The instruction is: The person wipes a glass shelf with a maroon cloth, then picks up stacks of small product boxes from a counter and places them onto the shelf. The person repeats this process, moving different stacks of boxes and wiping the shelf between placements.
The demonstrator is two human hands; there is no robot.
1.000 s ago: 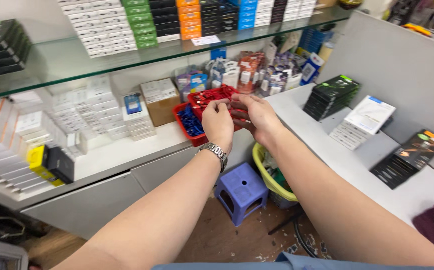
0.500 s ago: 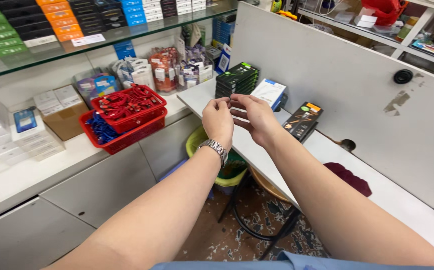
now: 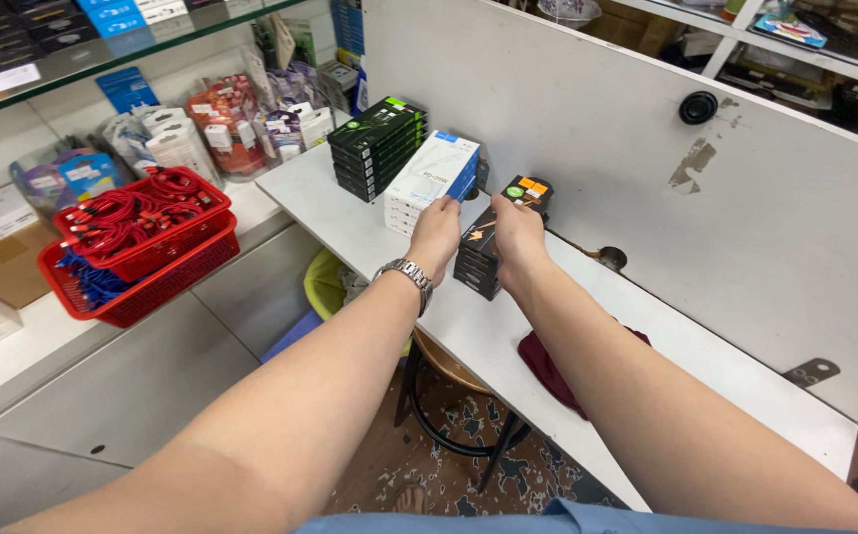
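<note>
Both of my hands reach out to a stack of flat black boxes with orange labels [image 3: 496, 229] on the white counter [image 3: 469, 326]. My left hand [image 3: 436, 233], with a metal watch [image 3: 407, 274] on its wrist, grips the left edge of the top box. Its right side is under my right hand [image 3: 516, 235], fingers curled over it. Just left of the hands stands a stack of white boxes with blue ends [image 3: 431, 176], and behind that a stack of black boxes with green labels [image 3: 378, 144].
A grey partition wall [image 3: 646, 148] rises right behind the counter. Two nested red baskets [image 3: 152, 259] with red and blue cables sit on the lower shelf at left. A maroon cloth [image 3: 546, 368] hangs off the counter edge. Below are a stool [image 3: 446, 371] and a green bin [image 3: 324, 283].
The view has swung right, away from the red baskets. Both hands moved from mid-air over the floor gap onto the stack of black boxes with orange labels.
</note>
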